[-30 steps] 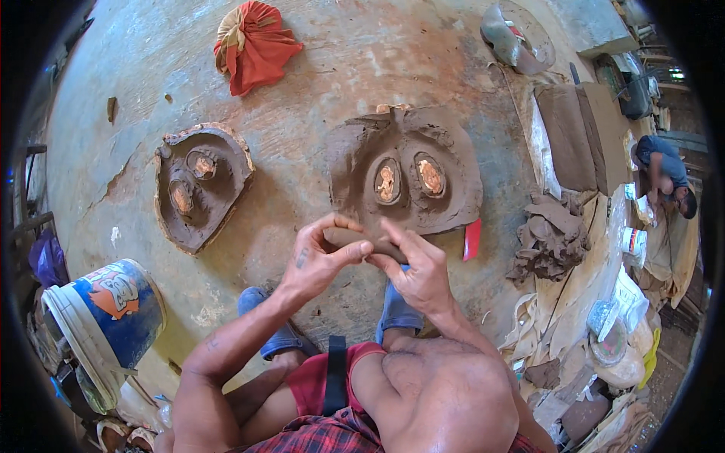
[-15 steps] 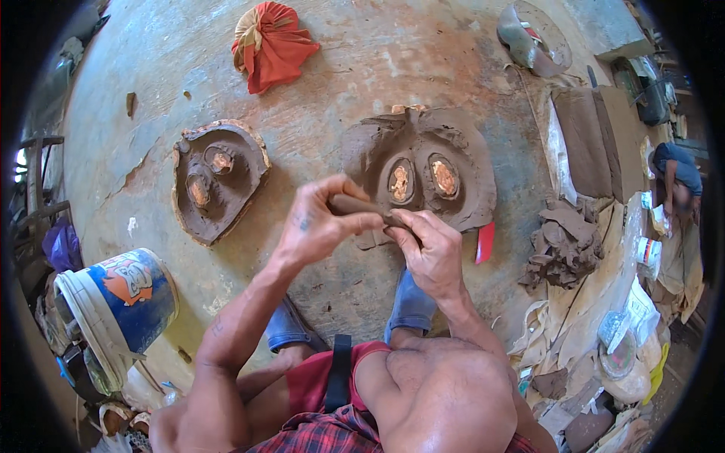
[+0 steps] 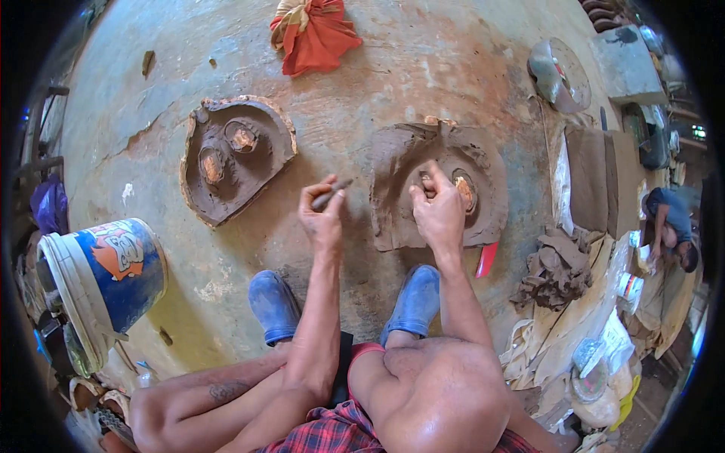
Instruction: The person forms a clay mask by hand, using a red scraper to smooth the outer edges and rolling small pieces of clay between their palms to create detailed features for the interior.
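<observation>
My left hand (image 3: 323, 215) is closed around a short dark roll of clay (image 3: 331, 195), held over the floor between two clay-lined moulds. My right hand (image 3: 440, 208) reaches over the right mould (image 3: 483, 155), a slab of dark clay pressed into a hollow shape. Its fingers are pinched at the left of two raised oval rings, covering most of it; what they hold is hard to make out. The uncovered ring (image 3: 464, 190) has an orange-brown centre. Apart from both hands, the left mould (image 3: 257, 181) has a rough pale rim and two similar rings.
A red and tan cloth bundle (image 3: 313, 38) lies at the far side. The blue and white bucket (image 3: 124, 272) is at left. A red strip (image 3: 487, 259) pokes from under the right mould. Rightward are a lump of clay (image 3: 559, 268), clay slabs (image 3: 593, 181) and another person (image 3: 668, 219).
My hands, which were together at the clay roll, have come apart. The left holds a piece over the floor; the right has moved onto the right mould's left ring. The view has shifted.
</observation>
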`<action>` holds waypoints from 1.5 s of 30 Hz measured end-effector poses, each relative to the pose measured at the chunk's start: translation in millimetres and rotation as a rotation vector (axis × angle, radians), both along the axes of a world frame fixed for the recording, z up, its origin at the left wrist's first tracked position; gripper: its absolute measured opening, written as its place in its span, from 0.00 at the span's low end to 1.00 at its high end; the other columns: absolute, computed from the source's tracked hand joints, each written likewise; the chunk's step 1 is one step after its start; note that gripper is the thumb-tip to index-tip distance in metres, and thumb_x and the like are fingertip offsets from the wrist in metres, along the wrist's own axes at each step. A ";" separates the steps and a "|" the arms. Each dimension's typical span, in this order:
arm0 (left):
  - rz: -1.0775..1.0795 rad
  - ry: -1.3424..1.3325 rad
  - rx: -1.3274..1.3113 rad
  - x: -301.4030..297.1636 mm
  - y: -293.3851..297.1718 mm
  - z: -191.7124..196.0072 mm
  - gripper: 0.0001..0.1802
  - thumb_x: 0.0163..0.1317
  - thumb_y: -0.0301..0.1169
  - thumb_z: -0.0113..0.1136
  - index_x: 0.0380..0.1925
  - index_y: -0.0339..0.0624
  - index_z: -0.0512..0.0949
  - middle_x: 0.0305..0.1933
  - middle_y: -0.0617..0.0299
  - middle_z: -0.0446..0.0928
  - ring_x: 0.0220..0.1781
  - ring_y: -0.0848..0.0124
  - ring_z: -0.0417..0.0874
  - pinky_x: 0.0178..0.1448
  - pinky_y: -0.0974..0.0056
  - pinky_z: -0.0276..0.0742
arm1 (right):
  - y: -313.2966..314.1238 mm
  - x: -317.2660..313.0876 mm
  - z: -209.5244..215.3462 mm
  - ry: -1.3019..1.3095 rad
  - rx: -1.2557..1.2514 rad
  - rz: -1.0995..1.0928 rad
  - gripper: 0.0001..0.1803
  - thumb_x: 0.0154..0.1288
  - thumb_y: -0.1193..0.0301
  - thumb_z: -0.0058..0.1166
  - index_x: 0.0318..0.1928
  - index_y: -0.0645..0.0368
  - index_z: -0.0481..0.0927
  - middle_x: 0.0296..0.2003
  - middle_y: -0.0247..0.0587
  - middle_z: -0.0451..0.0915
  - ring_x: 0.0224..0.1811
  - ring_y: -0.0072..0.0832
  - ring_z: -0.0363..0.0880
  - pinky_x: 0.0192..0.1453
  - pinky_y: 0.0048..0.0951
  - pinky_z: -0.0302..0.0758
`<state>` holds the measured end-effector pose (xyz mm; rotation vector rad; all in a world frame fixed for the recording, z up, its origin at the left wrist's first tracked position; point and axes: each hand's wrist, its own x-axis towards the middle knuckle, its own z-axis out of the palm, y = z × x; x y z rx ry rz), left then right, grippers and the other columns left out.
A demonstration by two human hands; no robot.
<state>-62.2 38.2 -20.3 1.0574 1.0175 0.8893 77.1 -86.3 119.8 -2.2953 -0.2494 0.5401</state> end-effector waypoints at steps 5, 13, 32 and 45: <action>-0.264 -0.267 -0.318 15.4 -9.8 6.6 0.20 0.58 0.20 0.68 0.51 0.37 0.77 0.45 0.51 0.85 0.47 0.60 0.90 0.50 0.58 0.89 | -3.6 15.6 -39.4 -0.134 -0.109 0.006 0.17 0.68 0.68 0.63 0.50 0.70 0.87 0.37 0.60 0.89 0.39 0.49 0.92 0.46 0.42 0.84; -0.709 0.144 -0.537 28.9 18.8 16.9 0.15 0.75 0.38 0.63 0.55 0.46 0.87 0.24 0.68 0.78 0.21 0.81 0.71 0.23 0.70 0.66 | 39.2 17.8 -31.3 0.167 -0.271 -0.221 0.20 0.75 0.63 0.53 0.40 0.70 0.88 0.35 0.66 0.87 0.41 0.55 0.90 0.49 0.48 0.83; -1.105 0.181 -0.418 32.7 29.5 11.4 0.25 0.78 0.38 0.57 0.72 0.49 0.78 0.34 0.67 0.82 0.25 0.77 0.76 0.31 0.68 0.75 | 35.7 11.6 -31.5 0.207 -0.455 0.205 0.21 0.76 0.68 0.50 0.60 0.70 0.81 0.37 0.61 0.87 0.43 0.52 0.89 0.51 0.48 0.80; -1.142 0.090 -0.424 36.5 24.8 6.7 0.27 0.78 0.42 0.58 0.73 0.50 0.76 0.30 0.63 0.82 0.24 0.75 0.78 0.33 0.65 0.78 | 14.6 -11.2 -23.2 0.025 -0.603 0.407 0.34 0.71 0.67 0.49 0.77 0.59 0.68 0.42 0.72 0.84 0.51 0.62 0.85 0.62 0.56 0.78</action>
